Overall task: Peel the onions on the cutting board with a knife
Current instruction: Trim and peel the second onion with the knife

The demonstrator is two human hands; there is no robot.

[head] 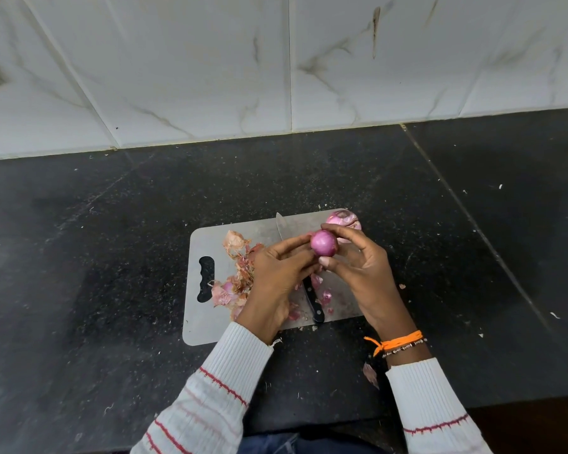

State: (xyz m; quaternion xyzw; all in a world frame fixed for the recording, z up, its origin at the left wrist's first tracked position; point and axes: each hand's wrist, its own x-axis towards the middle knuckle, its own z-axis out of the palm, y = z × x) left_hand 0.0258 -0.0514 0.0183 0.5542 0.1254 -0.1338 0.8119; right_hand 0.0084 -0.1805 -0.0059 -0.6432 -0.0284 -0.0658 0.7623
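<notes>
While the knife (309, 290) lies unheld on the cutting board (207, 326), both hands pinch a peeled purple onion (323, 243) just above it. Right hand (361, 267) curls thumb and fingers round the onion; left hand (276, 270) grips its other side. Another onion (345, 221) sits at the board's far corner, beside loose skins (235, 273), on the dark worktop (95, 257).

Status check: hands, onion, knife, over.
Both hands, left and right, hold a peeled onion above the cutting board. Knife lies on the board, unheld. Second onion waits at the far corner.
</notes>
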